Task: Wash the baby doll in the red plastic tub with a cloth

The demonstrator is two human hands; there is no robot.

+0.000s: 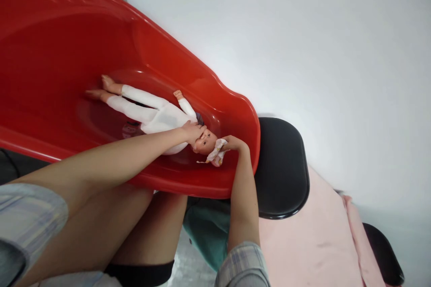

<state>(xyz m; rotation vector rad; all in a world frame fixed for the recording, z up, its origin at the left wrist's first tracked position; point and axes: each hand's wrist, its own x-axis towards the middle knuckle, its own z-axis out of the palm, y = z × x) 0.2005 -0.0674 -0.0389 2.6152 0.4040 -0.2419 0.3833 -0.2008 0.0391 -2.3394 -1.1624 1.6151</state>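
A baby doll (158,116) in white clothes lies on its back inside a red plastic tub (60,45), head toward the tub's right end. My left hand (192,132) rests on the doll's chin and neck, fingers curled against it. My right hand (233,143) grips a small patterned cloth (217,153) pressed against the top of the doll's head. Both forearms reach in over the tub's near rim.
A black stool seat (283,166) stands right of the tub, and another black seat (384,251) at the lower right. A pink cloth (303,242) lies between them. A teal item (205,228) sits under the tub. The wall behind is white.
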